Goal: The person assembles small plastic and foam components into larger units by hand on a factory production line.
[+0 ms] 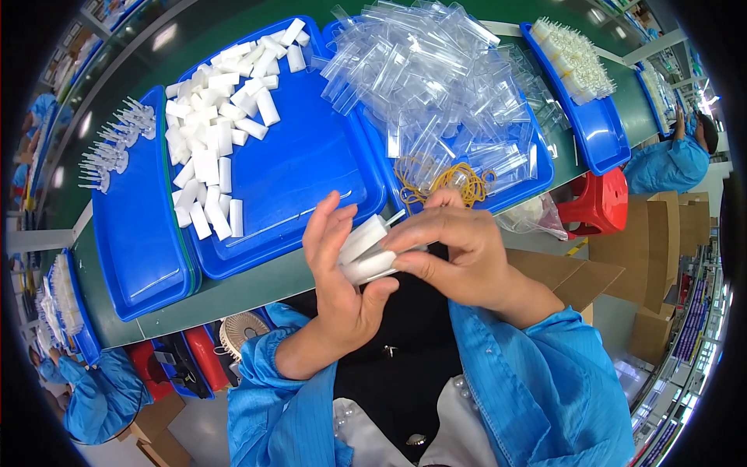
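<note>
Above the near edge of the bench, two white block-like pieces (362,240) lie side by side between my hands. My left hand (336,288) holds them from the left, its thumb below and its fingers raised behind. From the right, my right hand (455,247) pinches at their ends with thumb and fingertips. A thin, pale strip sticks out by its fingers; what it belongs to is partly hidden. Beyond my hands, a blue tray (311,175) bears a heap of similar white pieces (206,167).
Clear plastic sleeves (420,70) heap in another blue tray (541,167), with yellow rubber bands (459,183) at its near side. White spiky parts (117,144) sit in the left tray (136,257). A red stool (597,204) and cardboard boxes (638,241) stand right. Co-workers sit at both sides.
</note>
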Tool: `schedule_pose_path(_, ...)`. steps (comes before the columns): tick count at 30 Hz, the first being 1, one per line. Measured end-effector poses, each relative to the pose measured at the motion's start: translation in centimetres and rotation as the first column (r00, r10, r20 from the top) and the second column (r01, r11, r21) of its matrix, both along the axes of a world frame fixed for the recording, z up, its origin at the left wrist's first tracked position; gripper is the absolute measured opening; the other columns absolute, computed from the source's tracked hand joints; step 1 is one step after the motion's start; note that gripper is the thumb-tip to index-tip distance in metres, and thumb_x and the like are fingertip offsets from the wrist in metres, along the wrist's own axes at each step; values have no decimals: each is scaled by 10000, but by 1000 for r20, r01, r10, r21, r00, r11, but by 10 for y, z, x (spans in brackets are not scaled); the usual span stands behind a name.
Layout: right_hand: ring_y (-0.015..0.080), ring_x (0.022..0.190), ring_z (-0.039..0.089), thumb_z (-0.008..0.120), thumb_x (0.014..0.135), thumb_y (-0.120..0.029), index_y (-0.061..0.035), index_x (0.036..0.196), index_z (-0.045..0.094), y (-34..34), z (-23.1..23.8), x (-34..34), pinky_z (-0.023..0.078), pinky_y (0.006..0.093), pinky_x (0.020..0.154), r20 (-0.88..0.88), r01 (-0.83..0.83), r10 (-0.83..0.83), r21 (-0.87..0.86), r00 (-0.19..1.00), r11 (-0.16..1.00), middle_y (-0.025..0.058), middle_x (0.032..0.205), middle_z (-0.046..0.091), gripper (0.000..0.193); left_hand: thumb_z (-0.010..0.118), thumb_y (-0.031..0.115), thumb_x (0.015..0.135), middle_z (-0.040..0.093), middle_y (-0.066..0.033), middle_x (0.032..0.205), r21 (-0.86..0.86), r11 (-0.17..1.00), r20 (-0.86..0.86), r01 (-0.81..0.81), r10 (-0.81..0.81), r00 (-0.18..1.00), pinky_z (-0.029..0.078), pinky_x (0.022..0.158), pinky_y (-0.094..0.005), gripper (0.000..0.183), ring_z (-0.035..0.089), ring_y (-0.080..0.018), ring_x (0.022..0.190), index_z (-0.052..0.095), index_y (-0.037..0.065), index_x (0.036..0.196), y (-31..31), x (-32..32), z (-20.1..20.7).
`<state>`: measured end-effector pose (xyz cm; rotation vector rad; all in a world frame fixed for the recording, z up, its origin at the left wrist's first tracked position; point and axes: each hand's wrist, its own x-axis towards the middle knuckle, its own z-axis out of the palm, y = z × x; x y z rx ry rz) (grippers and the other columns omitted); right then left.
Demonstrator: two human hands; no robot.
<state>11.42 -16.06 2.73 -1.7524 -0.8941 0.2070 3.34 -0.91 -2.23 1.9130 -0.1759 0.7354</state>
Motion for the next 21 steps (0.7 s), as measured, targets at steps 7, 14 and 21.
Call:
schedule_pose_path(7,115,737,635,735,722,-139,-113,860,680,5,-6,-13,362,283,741,71,-34,28,96,997,995,0,849,689,151,545,479,849,180,-323,1377,-40,999,133,36,-30,991,388,934,-463,796,323,-428,1244,150,75,1410,-9,-1,0)
schedule_pose_path(14,96,783,627,746,695,-142,-137,874,676,0,1,-16,378,277,681,348,-88,27,159,937,983,-28,866,676,192,571,192,842,259,-280,1356,-494,807,104,324,-315,943,364,978,-433,545,315,-384,1272,326,-12,1284,6,0,15)
schedule_pose_path(21,131,753,601,738,690,-108,-106,878,667,-5,-9,-21,399,294,666,343,-99,29,186,939,978,1,858,643,201,574,115,818,383,-212,1285,-491,784,-200,379,-526,827,369,956,-358,268,473,-252,1129,429,41,1031,8,-6,22)
